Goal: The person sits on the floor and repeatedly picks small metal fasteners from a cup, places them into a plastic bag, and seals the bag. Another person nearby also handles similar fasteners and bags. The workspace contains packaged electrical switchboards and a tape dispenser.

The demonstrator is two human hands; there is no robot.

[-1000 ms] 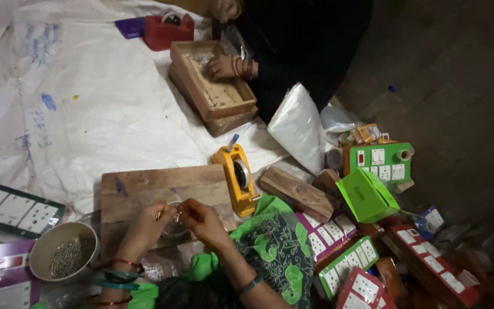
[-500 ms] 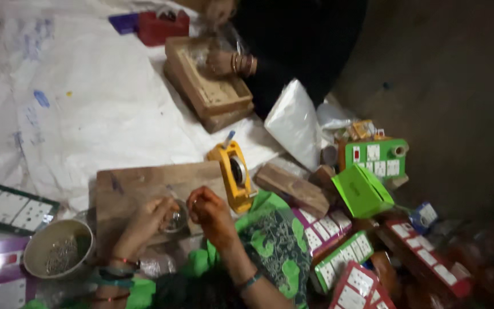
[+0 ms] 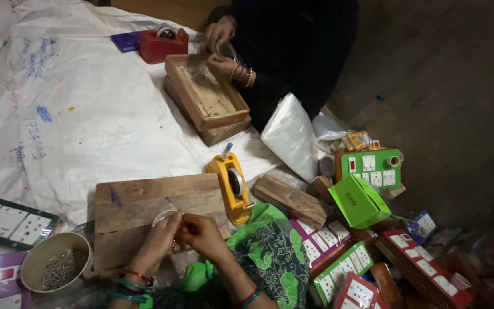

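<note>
Both hands over wooden board (image 3: 144, 209), fingers bunched round small clear packet (image 3: 164, 217) w/ pale rim showing.
Left hand (image 3: 158, 243): grip curled nearly closed on packet's near edge.
Right hand (image 3: 204, 234): fingers pinched tight at packet's right side; what sits betw. fingertips too small to tell.
Packet pressed betw. both grips, just above board, mostly hidden by knuckles.
Handling, by look: thin film, v. light, soft, slippery; crumples easily. Best held at rim/edge w/ fingertips, not the middle.
Nearby: bowl of small screws (image 3: 55, 269) left of board, yellow tape dispenser (image 3: 232, 186) touching board's right edge. Other person's hands (image 3: 224, 51) well apart, at wooden tray (image 3: 207, 94).
</note>
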